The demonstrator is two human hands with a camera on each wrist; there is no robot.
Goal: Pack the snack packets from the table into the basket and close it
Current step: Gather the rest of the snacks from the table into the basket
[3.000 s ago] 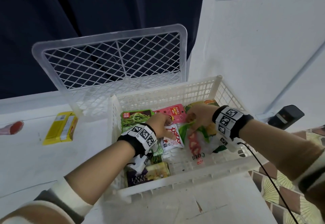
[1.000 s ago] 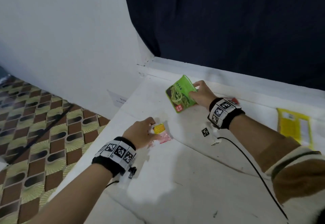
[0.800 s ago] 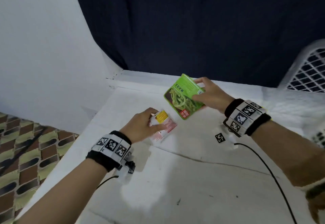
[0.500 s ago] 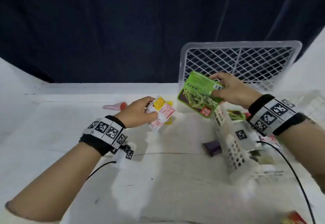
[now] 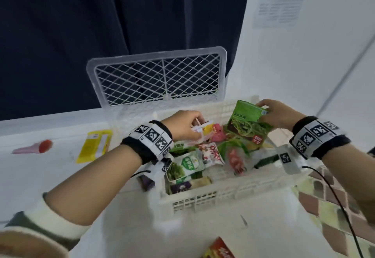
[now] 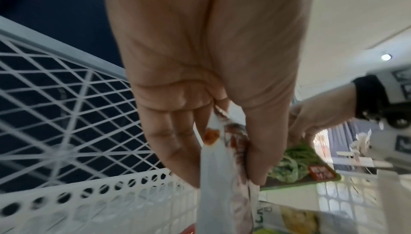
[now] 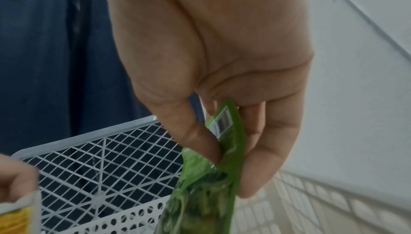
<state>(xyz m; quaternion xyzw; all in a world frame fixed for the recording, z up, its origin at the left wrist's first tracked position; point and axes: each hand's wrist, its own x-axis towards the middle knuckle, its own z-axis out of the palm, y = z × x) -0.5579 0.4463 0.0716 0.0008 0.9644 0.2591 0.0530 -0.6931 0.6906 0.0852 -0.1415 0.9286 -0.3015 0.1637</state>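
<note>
The white table [image 5: 50, 176] carries the basket [image 5: 223, 194] near its right edge. A yellow packet [image 5: 94, 145] and a pink tube [image 5: 32, 147] lie toward its far edge, left of the basket.

Black wristbands [image 5: 150, 144] (white square-code tags), cream sleeve cuffs [image 5: 58, 215].

Basket [image 5: 205, 198] open from above; lid [image 5: 160, 79] upright at 12 o'clock blocks rear approach. Packets [image 5: 203, 160] crowd its floor. Wall [image 5: 304, 59] closes off 2 o'clock. Bare surface [image 5: 50, 168] at 9 o'clock.
</note>
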